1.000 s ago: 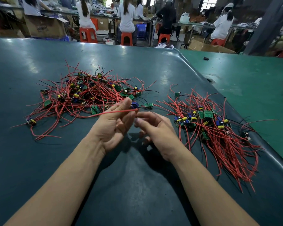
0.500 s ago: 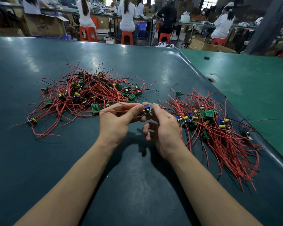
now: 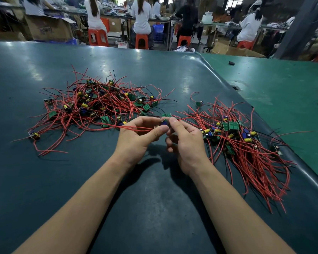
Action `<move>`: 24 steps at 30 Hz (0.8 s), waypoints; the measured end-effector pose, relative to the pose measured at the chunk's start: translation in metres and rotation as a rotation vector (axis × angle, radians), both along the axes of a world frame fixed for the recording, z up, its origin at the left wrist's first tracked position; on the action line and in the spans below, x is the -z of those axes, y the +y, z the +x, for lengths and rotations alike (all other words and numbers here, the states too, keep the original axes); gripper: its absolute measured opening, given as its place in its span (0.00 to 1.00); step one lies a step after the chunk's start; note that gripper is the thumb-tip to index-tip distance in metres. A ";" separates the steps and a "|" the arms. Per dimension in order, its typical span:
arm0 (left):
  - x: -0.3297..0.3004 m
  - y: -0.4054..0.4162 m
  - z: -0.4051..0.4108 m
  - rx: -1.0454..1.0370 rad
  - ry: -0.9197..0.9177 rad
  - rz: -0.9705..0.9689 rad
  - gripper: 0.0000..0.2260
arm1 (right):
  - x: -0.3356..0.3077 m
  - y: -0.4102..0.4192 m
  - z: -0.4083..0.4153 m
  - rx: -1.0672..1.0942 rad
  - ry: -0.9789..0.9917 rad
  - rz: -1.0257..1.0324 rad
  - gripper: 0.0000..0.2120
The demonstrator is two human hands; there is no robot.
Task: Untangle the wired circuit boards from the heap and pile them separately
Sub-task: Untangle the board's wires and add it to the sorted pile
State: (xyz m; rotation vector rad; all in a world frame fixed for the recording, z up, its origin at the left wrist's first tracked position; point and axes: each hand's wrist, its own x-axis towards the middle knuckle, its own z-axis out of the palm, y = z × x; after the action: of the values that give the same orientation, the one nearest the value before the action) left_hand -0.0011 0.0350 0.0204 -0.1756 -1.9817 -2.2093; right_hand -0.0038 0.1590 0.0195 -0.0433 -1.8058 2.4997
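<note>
Centrally, just below mid-frame, the left hand (image 3: 140,136) and right hand (image 3: 185,142) meet fingertip to fingertip, both pinching one small circuit board (image 3: 165,120); its red wire (image 3: 136,127) trails left. It looks light and fragile, with limp wires likely to snag, so holding the board's edges seems wisest. It is green, carrying a blue component. Beyond, at centre left, lies the tangled heap (image 3: 99,105); at right, the sorted pile (image 3: 242,142), wires combed downward, on the dark green table (image 3: 154,208).

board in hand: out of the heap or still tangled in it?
Mostly out. The circuit board is pinched between left hand and right hand, off the table; its red wire trails toward the heap.
</note>
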 end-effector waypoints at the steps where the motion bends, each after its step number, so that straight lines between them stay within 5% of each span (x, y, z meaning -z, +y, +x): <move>1: 0.000 0.000 0.000 -0.011 0.007 -0.018 0.12 | 0.000 0.001 0.000 0.002 -0.003 -0.004 0.11; 13: -0.009 -0.010 -0.001 0.070 -0.079 0.166 0.07 | -0.006 0.021 -0.014 0.326 0.049 -0.230 0.12; 17: -0.009 -0.010 -0.001 0.097 -0.123 0.219 0.05 | -0.008 0.027 -0.014 0.247 0.010 -0.333 0.11; 24: -0.006 -0.010 0.000 0.064 -0.101 0.171 0.08 | -0.003 0.008 -0.001 -0.116 -0.001 -0.033 0.07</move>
State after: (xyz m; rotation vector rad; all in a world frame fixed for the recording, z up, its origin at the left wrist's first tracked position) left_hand -0.0015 0.0245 0.0264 -0.1084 -1.8479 -2.4600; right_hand -0.0050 0.1670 0.0224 0.0607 -1.8181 2.6067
